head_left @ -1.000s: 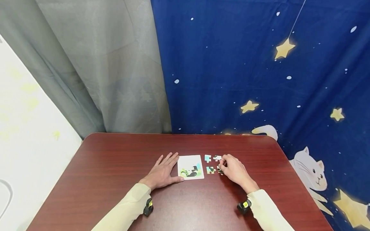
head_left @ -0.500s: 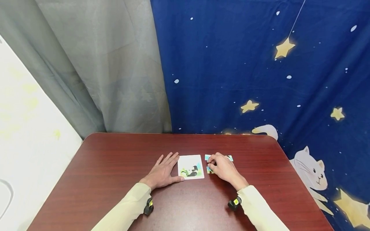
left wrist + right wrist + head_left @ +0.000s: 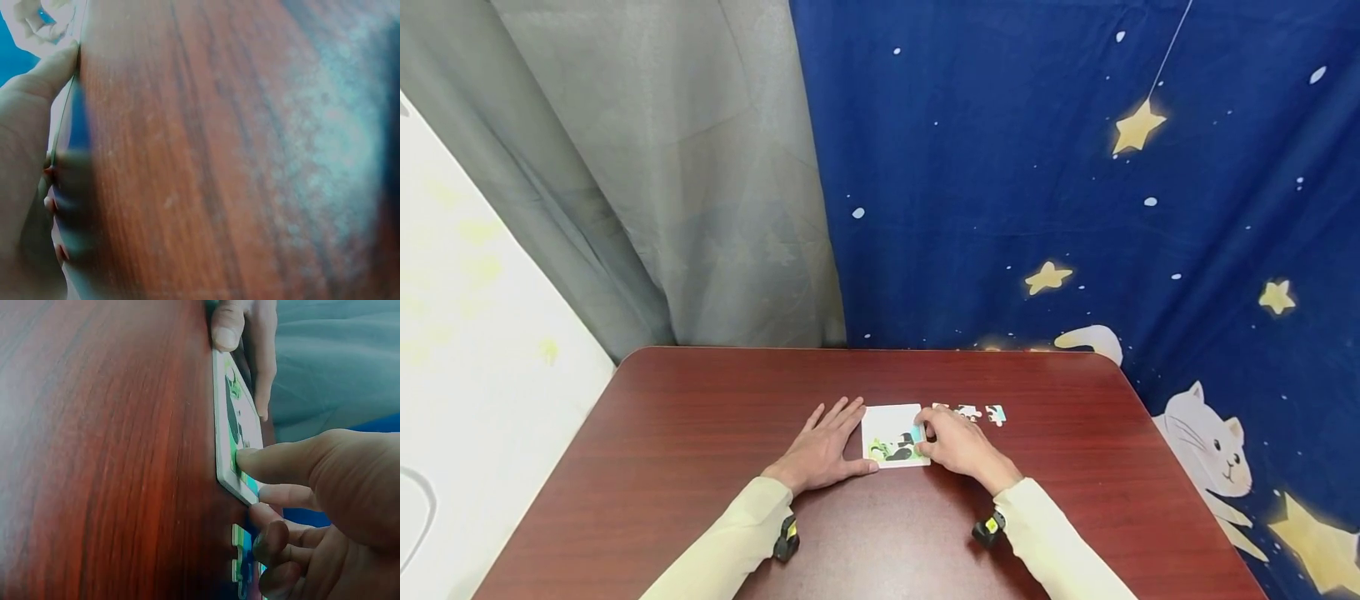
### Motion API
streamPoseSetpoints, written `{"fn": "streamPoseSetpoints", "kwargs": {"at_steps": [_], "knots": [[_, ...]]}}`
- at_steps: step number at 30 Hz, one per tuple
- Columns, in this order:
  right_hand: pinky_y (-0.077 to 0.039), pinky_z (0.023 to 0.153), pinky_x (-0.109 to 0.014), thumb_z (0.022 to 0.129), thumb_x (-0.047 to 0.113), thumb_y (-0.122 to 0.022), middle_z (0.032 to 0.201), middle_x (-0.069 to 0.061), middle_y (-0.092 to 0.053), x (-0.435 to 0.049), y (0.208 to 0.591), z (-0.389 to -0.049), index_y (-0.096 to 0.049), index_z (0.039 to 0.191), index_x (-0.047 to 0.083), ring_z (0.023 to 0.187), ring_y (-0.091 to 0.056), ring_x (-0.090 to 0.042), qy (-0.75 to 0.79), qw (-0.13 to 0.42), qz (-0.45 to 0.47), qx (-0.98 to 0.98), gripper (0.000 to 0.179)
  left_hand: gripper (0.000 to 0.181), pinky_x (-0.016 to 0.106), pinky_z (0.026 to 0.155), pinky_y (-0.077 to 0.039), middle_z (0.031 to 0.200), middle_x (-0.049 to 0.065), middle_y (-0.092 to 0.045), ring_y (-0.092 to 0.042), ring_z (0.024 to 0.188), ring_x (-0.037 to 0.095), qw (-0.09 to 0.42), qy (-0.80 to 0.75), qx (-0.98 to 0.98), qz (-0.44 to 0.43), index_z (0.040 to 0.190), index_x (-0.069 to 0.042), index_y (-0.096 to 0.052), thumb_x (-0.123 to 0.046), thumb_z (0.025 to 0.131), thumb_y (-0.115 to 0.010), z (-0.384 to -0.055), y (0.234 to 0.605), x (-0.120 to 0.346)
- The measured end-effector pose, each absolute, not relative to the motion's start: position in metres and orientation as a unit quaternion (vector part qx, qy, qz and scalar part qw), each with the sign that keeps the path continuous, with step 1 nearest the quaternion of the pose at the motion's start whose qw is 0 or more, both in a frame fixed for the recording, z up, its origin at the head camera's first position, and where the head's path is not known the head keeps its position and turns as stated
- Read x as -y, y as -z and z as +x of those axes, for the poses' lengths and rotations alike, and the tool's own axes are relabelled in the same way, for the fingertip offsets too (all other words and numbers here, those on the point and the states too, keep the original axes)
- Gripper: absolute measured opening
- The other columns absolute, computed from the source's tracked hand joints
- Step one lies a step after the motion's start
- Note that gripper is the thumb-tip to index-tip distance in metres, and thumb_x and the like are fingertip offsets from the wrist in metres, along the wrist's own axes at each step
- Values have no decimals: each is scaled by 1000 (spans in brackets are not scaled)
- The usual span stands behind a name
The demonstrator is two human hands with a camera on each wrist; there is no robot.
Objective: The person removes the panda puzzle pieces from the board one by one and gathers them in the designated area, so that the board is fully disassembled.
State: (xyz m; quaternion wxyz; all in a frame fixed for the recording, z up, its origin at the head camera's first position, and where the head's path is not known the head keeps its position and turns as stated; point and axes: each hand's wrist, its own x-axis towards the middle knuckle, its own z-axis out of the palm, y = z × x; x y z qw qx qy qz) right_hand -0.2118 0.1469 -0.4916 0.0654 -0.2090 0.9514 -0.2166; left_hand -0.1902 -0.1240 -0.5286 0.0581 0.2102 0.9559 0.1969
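A square white-framed puzzle board [image 3: 889,415] with a partly filled panda picture lies on the table. My left hand [image 3: 822,450] rests with spread fingers along its left edge, its thumb touching the lower left corner. At the board's right side, my right hand [image 3: 958,446] pinches a small blue-and-green puzzle piece [image 3: 917,433] between thumb and index finger, down on the board; the fingers partly cover it. In the right wrist view, another puzzle piece [image 3: 240,553] lies on the table under the curled fingers. Beyond the right hand lie a black-and-white puzzle piece [image 3: 968,412] and a blue one.
The dark red wooden table [image 3: 715,417] extends around the board on all sides. A grey curtain [image 3: 737,167] and a blue star-patterned curtain [image 3: 962,167] hang behind its far edge. A white surface [image 3: 475,333] stands at the left.
My right hand has moved left from the loose pieces to the board's right side, uncovering pieces at the right. My left hand has stayed in place.
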Motion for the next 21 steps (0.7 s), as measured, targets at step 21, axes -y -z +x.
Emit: {"fn": "streamPoseSetpoints", "kwargs": {"at_steps": [21], "knots": [[-48, 57, -29, 82, 7, -88, 86, -4, -59, -129, 471, -237, -64, 106, 8, 65, -58, -16, 205, 188, -201, -939, 34, 103, 63, 134, -17, 177, 7, -31, -25, 167, 33, 47, -199, -954, 221, 167, -8, -36, -71, 93, -67, -189, 528, 123]]}}
